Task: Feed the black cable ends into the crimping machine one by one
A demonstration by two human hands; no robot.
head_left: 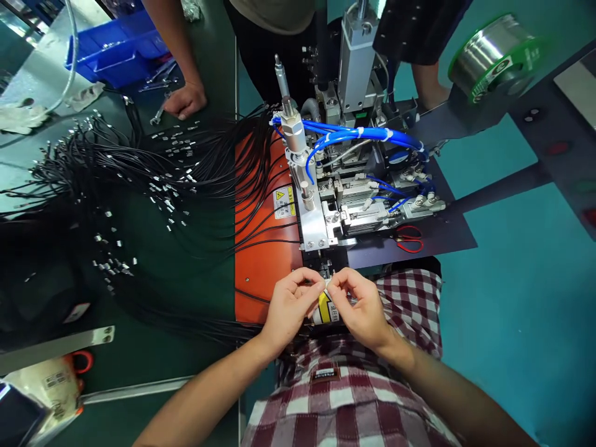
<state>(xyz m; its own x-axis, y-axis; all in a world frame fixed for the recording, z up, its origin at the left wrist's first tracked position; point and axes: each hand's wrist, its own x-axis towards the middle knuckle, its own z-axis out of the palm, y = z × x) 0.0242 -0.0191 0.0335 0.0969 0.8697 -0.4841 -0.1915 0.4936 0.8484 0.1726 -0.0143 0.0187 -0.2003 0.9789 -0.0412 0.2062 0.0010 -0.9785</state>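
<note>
My left hand (293,304) and my right hand (356,304) meet in front of a small soldering machine (326,205). Both pinch with closed fingers on a small metal-tipped cable end (326,284) held between them, just below the machine's front jaw. The piece is tiny and mostly hidden by my fingertips. A large bundle of black cables (139,186) with metal connectors spreads over the green table on my left. Several of these cables run across the orange machine base (261,248) toward my hands.
Another person's hand (186,99) rests on the table at the back left, beside blue bins (121,53). Blue air hoses (363,133) loop over the machine. Red-handled scissors (410,239) lie on the dark plate at right. A solder spool (493,56) sits back right.
</note>
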